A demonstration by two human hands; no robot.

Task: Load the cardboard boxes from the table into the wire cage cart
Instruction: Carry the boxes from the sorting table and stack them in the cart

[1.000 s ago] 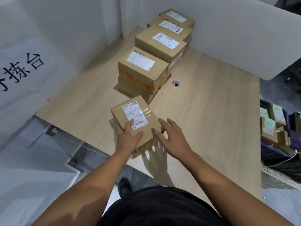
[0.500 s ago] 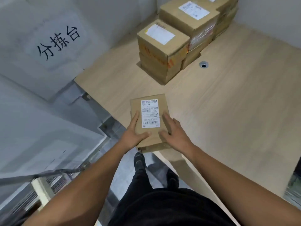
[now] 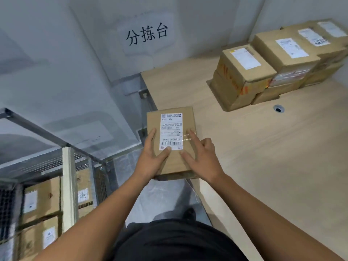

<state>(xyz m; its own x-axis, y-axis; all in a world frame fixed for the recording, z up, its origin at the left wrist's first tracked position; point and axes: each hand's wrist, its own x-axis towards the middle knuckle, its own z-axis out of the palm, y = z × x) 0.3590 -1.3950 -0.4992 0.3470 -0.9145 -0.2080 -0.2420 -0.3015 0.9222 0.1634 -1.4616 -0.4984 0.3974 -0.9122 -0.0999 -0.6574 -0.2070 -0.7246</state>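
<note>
Head view: I see the left grip (image 3: 150,161) and right grip (image 3: 203,159) both grasping a small labelled box (image 3: 170,129), thumbs and fingers on its top. It sits at the worktop's (image 3: 263,157) near left corner, its near end overhanging the edge. Stacked boxes (image 3: 263,68) stand far right. The wire cart (image 3: 37,129) sits lower left.

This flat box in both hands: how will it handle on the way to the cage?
The flat box is probably stiff: its edges look straight though the left hand and right hand hold only its near end. Likely light too. The glossy tape under the right fingers may be slick.
</note>
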